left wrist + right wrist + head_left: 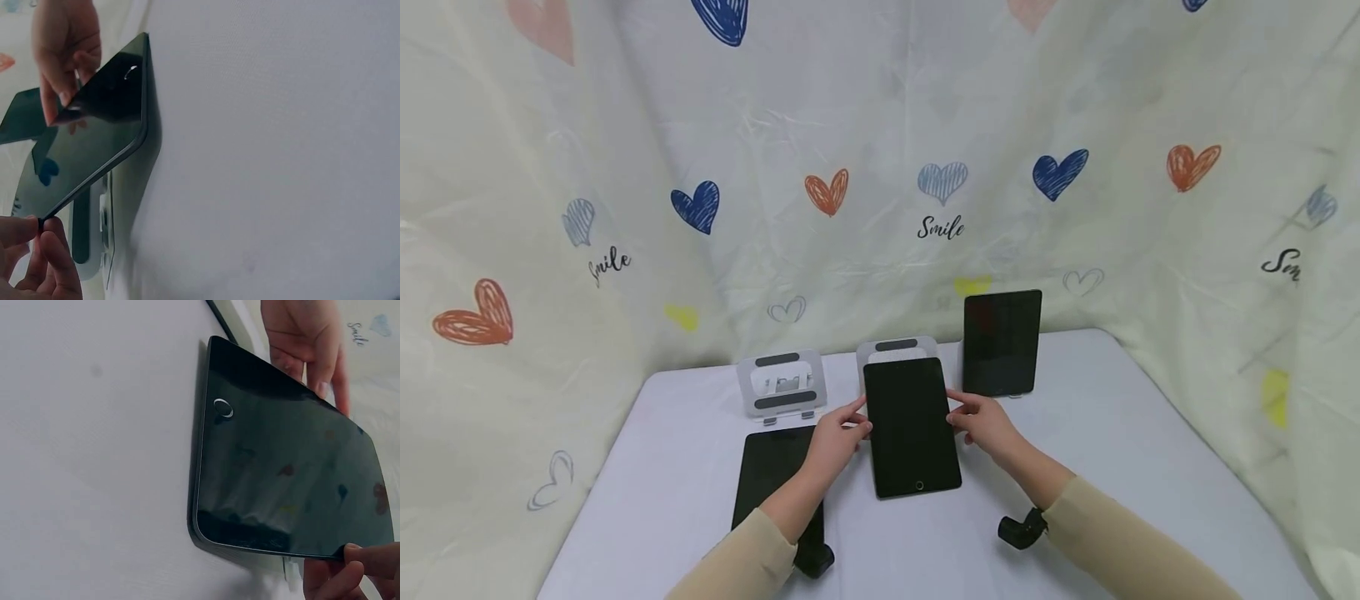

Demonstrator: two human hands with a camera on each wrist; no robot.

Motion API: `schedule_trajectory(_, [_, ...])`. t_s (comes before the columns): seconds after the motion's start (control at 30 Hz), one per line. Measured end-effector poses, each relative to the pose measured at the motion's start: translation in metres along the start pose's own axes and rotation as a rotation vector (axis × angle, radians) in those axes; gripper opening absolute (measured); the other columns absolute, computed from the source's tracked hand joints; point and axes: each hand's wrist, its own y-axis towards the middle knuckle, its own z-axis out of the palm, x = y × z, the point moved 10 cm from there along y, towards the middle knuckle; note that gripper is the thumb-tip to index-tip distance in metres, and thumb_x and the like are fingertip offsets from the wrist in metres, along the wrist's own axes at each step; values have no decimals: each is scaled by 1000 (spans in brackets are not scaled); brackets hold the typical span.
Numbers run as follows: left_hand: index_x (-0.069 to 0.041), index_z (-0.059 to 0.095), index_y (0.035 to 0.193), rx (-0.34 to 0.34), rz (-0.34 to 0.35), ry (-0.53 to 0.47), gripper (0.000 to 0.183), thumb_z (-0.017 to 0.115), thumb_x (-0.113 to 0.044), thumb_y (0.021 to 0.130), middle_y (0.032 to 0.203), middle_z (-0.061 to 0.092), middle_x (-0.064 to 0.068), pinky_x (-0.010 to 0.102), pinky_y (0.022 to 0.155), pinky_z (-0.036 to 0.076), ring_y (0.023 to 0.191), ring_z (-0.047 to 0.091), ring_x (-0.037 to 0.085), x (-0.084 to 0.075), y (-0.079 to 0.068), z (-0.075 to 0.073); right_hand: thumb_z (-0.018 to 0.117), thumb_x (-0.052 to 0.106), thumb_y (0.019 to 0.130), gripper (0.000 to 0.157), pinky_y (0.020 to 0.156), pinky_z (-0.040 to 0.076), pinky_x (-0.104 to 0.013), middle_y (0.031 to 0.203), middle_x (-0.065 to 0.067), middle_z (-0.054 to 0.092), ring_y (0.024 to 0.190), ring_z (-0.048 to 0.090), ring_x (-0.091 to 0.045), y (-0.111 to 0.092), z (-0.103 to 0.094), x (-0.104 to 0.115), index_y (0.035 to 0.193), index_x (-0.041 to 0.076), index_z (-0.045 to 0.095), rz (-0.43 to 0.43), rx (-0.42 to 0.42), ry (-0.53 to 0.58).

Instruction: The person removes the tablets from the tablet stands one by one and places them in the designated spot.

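- Held tablet point(913, 429) — tilted before a pale stand point(897, 345), towards the surface's point(1112, 417) far edge.
- Left hand point(835, 437) and right hand point(990, 425) pinch its opposite side edges.
- Likely stiff, slick, fragile — best held by both long edges.

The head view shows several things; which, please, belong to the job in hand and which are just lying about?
Likely in the job:
held tablet
middle stand behind it

Apparently idle now:
leftmost stand
flat tablet
rightmost tablet

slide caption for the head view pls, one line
Left hand and right hand grip a black rectangular tablet by its sides, before a light-grey slotted stand.
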Motion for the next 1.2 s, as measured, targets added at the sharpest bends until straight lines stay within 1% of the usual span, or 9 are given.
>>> schedule_trajectory(0.2, [-13,57,141,9,-53,-14,50,68,-7,93,93,66,5,29,61,53,78,69,20,4,-10,2,64,4,94,50,58,48,-31,96,-10,70,77,65,-21,-7,4,-3,143,4,53,27,38,6])
schedule_trajectory(0.27, [-11,57,141,17,-57,-13,50,68,-6,92,92,67,5,29,60,52,77,68,22,6,-13,4,64,4,94,49,58,48,-31,96,-10,71,76,64,-22,-9,4,-5,142,4,53,33,45,0])
schedule_trajectory(0.47, [-7,57,140,33,-99,13,52,69,-3,90,89,66,6,28,58,53,71,64,15,14,-22,10,67,4,91,52,59,48,-31,90,-8,71,72,60,-21,-16,6,-13,141,3,54,58,75,-24])
schedule_trajectory(0.6, [-6,55,141,57,-139,11,53,69,-3,90,89,64,6,29,57,52,70,62,15,17,-29,16,68,3,90,53,59,49,-31,88,-7,69,70,57,-21,-19,7,-21,141,3,54,81,89,-21])
schedule_trajectory(0.77, [-5,49,146,119,-159,25,59,68,-2,90,84,62,5,28,54,48,64,62,15,14,-38,22,68,2,89,54,59,49,-31,89,-7,67,70,56,-21,-24,8,-25,140,0,53,81,102,-26])
schedule_trajectory(0.87, [-5,44,149,171,-157,77,64,68,-3,90,75,64,5,27,52,45,59,62,15,11,-43,26,69,2,89,53,60,48,-31,89,-7,66,69,55,-21,-27,8,-28,140,1,54,98,104,-37])
schedule_trajectory(1.0, [-10,37,154,237,-200,150,69,68,-9,92,66,66,6,28,49,43,53,63,16,15,-50,30,70,3,88,53,60,47,-31,90,-7,65,66,54,-21,-30,10,-31,139,1,55,117,113,-49])
schedule_trajectory(1.1, [-15,34,155,275,-243,180,70,68,-14,94,64,66,7,29,47,44,52,64,17,21,-53,32,71,4,87,53,60,47,-31,89,-6,65,68,54,-20,-32,12,-31,138,-1,55,112,129,-46])
schedule_trajectory(1.2, [-16,34,156,301,-264,200,71,69,-17,94,63,66,7,29,46,45,51,64,18,25,-54,33,70,3,88,52,60,47,-31,88,-6,65,69,55,-19,-32,14,-33,138,-1,56,116,146,-39])
